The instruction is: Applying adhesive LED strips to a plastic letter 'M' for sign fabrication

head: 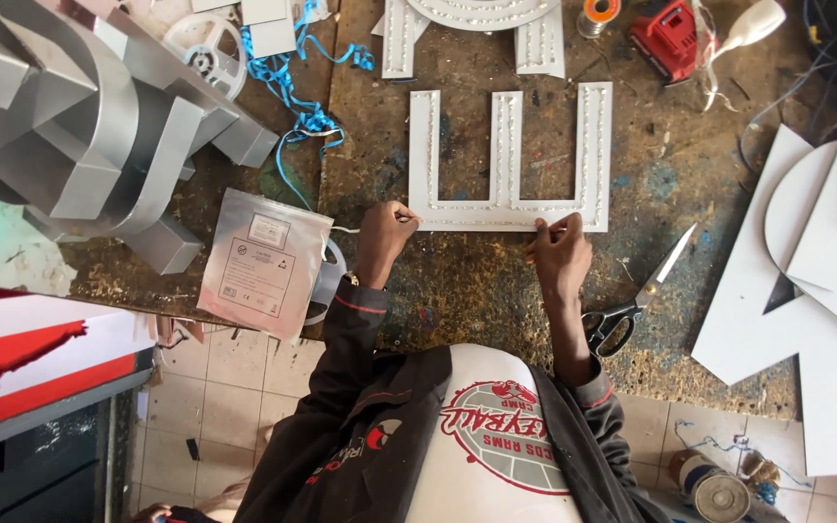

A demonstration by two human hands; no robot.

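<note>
Two hands of mine rest on the scarred workbench [496, 291], close to its near edge, and both pinch at the same piece. My left hand [383, 237] closes thumb and forefinger on a thin white strip [346, 230] right at the lower left corner of the white E-shaped letter panel [508, 160]; my right hand [559, 252] presses its fingertips together on the panel's near edge, toward its lower right corner. The panel lies flat in the middle of the surface, its long bar toward me and its three arms pointing away, with rows of small beads of light fittings running along each arm. Just left of my left hand, a silver foil pouch [263, 261] hangs over the near edge, partly covering a reel. To the right of my right hand, scissors [636, 300] with black handles lie with the blades open, pointing away to the right. Beyond them, white cut-out shapes [806, 261] pile up at the right edge. At the left edge stands a heap of silver metal channel letters [89, 116], with blue ribbon [293, 87] tangled beside it. Toward the far edge I see more white panel pieces [477, 29] and a red power tool [666, 39].
</note>
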